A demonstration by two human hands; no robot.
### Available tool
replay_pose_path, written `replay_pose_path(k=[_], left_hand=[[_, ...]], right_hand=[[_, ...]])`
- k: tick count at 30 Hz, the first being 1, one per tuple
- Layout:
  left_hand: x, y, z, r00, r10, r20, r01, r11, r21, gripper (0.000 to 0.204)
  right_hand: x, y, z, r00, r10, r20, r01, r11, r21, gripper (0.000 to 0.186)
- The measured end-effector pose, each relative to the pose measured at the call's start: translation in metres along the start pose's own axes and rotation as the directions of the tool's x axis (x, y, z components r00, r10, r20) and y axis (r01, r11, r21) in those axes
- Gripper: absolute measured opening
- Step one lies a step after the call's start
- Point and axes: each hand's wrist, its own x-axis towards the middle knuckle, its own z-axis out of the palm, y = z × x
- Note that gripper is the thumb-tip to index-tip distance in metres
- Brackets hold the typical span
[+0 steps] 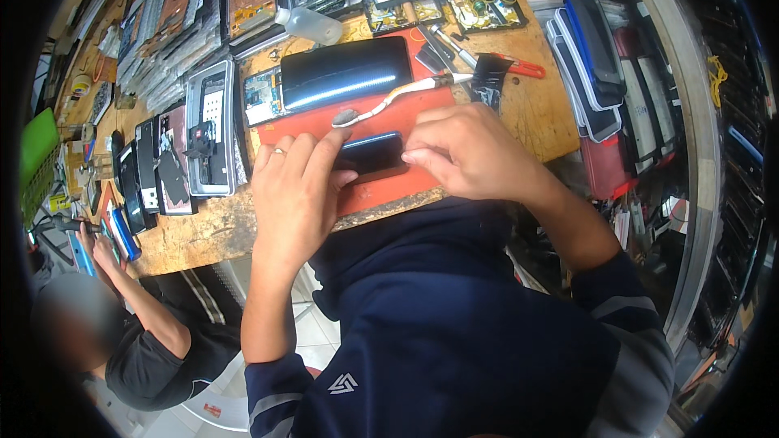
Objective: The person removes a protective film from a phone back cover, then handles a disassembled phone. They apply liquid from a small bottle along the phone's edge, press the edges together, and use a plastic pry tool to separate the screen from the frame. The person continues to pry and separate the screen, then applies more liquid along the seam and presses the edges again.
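Observation:
A smartphone [375, 152] with a dark, glossy face lies in front of me over a red mat [381, 192]. My left hand [294, 182], a ring on one finger, grips its left end between thumb and fingers. At the phone's right end, my right hand [475, 150] is closed in a pinch, fingertips by the edge; what sits between them is too small to make out. Just beyond the phone rests a white toothbrush [398, 99] with a grey, worn head. Farther back is a larger black glossy panel [347, 71] beside an exposed circuit board [262, 96].
A translucent bottle [310, 26], a screwdriver [456, 47], a red-handled tool [519, 66] and black film [489, 79] lie around the mat. Stacked device parts [174, 40] crowd the left; phone cases or panels [588, 65] stand right. Another person's hand [104, 251] works at far left.

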Motion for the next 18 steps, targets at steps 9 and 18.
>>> replay_pose_path(k=[9,18], left_hand=[[0.003,-0.001,0.0,1.0,0.01,0.026,-0.011,0.999,0.03,0.052],[0.011,-0.008,-0.001,0.997,0.0,0.072,0.004,0.999,-0.048,0.066]], right_hand=[[-0.001,0.005,0.004,0.992,0.083,0.091,-0.087,0.995,0.044,0.014],[0.007,0.012,0.001,0.967,0.153,0.205,-0.148,0.988,-0.039,0.015]])
